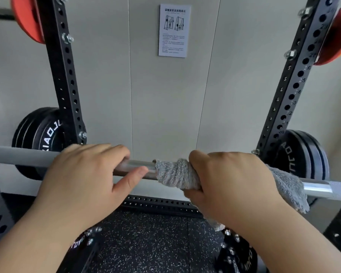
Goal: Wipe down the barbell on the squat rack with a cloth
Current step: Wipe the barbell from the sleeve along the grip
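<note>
Fingers [196,160] on our right hand [230,180] are clamped round the cloth [173,174], which is wrapped in a bunch round the barbell [138,166]. Fingertips are hidden on the far side, so we can't tell how fully they close. Left hand [83,174] grips bare bar: fingers [110,152] draped over the top and curled, thumb [134,174] underneath, tip just beside the cloth edge. The bar runs level under both sets of fingers and out past them toward each rack upright [67,79]. A loose tail of cloth hangs off the bar outboard of the right fingers, over the start of the knurled section. Risks as we see them: if the right hand slides toward the left one, the cloth wad runs into the left thumb, since there's only a short strip of chrome between them. Sliding the other way, the fluffy tail could snag on the knurling and pull the wrap out from under the fingers. The cloth is bunched, so contact is a narrow band and patches could get missed. Bar supports aren't in view. If the left grip slackens, a twisting wipe may just roll the bar instead of cleaning it.
</note>
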`<state>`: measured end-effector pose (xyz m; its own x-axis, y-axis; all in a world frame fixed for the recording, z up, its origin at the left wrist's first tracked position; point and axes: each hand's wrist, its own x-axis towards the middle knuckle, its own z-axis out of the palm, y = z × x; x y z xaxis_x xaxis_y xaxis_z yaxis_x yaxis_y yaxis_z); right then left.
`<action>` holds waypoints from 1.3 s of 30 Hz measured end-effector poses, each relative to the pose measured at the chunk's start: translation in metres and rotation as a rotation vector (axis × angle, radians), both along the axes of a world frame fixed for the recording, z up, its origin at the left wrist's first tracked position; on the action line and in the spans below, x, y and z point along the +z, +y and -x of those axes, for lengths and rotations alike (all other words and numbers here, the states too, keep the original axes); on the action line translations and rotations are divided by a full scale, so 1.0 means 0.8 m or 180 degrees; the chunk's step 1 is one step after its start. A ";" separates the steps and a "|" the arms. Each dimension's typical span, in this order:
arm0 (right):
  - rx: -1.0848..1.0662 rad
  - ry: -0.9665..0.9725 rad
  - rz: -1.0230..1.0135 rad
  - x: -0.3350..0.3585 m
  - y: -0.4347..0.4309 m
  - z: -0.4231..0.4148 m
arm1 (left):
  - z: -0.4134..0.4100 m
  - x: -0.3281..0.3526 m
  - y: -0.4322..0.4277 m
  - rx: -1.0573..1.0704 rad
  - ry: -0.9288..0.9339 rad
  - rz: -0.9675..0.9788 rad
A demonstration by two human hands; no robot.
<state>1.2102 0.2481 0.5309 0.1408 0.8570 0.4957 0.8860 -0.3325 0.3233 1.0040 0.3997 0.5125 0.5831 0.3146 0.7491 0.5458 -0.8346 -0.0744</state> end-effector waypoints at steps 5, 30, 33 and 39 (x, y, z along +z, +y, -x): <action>0.0228 0.0344 -0.0265 0.010 0.029 0.032 | -0.004 -0.002 0.001 0.0055 0.0091 -0.0057; 0.0057 0.0194 -0.0314 -0.005 0.111 0.124 | 0.084 -0.009 0.072 -0.0062 0.0256 -0.0138; 0.0167 0.0126 -0.0322 -0.002 0.096 0.117 | 0.087 -0.013 0.072 -0.0051 0.0269 -0.0165; -0.0392 0.0345 -0.0235 0.030 0.057 0.107 | 0.087 -0.015 0.076 -0.0094 0.0302 -0.0111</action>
<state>1.1248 0.2936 0.5551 0.2984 0.7918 0.5330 0.8654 -0.4600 0.1987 0.9343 0.4605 0.5008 0.6606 0.2707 0.7002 0.5100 -0.8463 -0.1540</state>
